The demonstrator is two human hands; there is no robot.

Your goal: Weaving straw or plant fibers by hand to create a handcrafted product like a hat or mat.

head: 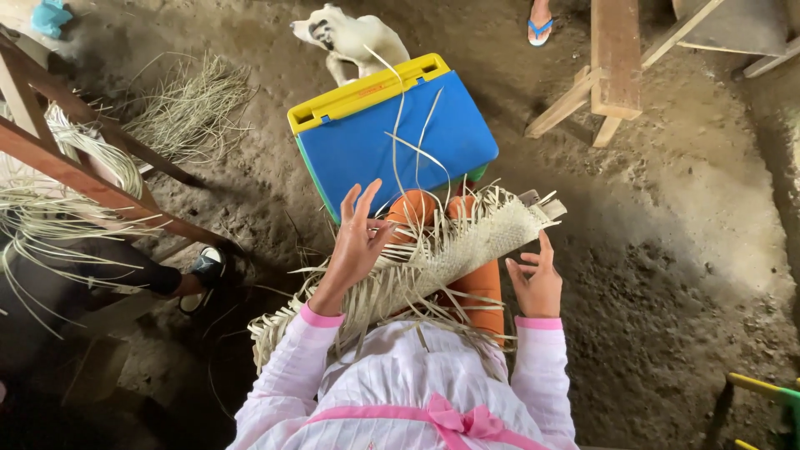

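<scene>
Pink sleeves end in spread fingers: left hand open, palm brushing the woven straw mat on the lap; right hand open beside its lower edge, gripping nothing. Beyond them, loose strands trail over a blue case; unheld, the weave could slacken.

Pink-and-white striped sleeves, pink cuffs, pink waist bow, orange trousers.

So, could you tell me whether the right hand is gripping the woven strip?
No, the right hand is open with fingers spread beside the woven strip, which lies across the lap.
</scene>
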